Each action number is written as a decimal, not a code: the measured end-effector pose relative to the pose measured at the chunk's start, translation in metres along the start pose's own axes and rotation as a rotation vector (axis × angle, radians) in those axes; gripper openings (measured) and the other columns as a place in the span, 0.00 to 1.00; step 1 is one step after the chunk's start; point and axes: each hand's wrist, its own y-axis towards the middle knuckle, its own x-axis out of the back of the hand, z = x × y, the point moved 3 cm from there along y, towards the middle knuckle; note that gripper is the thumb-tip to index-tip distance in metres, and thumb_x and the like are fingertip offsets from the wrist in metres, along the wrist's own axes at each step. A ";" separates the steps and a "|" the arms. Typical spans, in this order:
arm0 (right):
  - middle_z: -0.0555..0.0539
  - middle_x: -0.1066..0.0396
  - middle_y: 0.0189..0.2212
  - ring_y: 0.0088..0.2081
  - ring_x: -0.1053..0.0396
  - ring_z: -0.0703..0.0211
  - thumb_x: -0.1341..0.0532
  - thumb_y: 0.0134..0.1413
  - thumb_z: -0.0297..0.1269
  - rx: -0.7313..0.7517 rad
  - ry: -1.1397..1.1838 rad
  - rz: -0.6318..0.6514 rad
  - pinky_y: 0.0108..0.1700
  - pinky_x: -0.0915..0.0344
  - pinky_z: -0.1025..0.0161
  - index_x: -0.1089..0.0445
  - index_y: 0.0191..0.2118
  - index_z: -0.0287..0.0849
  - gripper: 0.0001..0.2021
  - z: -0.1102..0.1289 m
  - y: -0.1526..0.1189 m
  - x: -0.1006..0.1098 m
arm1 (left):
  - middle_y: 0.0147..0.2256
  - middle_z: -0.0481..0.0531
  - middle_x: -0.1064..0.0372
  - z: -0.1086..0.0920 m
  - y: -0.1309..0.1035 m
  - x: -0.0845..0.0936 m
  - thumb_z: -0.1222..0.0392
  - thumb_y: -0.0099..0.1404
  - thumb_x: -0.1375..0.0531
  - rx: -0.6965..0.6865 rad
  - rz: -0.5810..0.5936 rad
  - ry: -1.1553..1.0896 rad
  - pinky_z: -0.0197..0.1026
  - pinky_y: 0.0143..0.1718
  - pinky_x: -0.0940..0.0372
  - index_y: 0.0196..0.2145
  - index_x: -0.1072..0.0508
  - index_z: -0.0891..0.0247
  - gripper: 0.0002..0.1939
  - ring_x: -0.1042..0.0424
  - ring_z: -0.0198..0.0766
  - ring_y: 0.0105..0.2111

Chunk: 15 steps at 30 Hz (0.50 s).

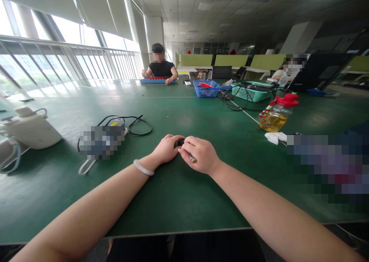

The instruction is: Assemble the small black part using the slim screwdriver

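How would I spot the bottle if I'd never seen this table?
On the green table, look past the right hand and further right. A clear bottle is there, nearer than the green basket. Its red lid and amber liquid set it apart from the basket.

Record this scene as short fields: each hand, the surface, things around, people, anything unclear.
Left hand: fingers at a small dark object; pale bangle on the wrist
Right hand: grips a slim tool, brownish end showing
Surface: green table
Left side: white container
Right side: red-lidded bottle with amber liquid
Farther back: blue basket; teal basket
People: person in a black top behind a blue tray
Unclear: what the dark object is, mostly covered by fingers
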 end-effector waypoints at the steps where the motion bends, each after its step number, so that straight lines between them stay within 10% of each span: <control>1: 0.45 0.31 0.29 0.29 0.35 0.61 0.48 0.60 0.38 -0.025 -0.011 -0.019 0.32 0.42 0.65 0.30 0.28 0.40 0.14 -0.001 0.000 0.001 | 0.48 0.51 0.28 0.001 0.000 -0.001 0.62 0.58 0.44 -0.004 -0.007 0.006 0.47 0.53 0.39 0.50 0.30 0.57 0.21 0.34 0.46 0.49; 15: 0.47 0.36 0.20 0.24 0.39 0.63 0.49 0.61 0.41 -0.007 -0.087 0.005 0.28 0.49 0.64 0.29 0.22 0.41 0.20 0.002 -0.001 -0.004 | 0.48 0.51 0.28 -0.002 0.000 0.002 0.62 0.57 0.43 -0.004 0.008 0.007 0.47 0.53 0.39 0.50 0.30 0.59 0.21 0.34 0.46 0.49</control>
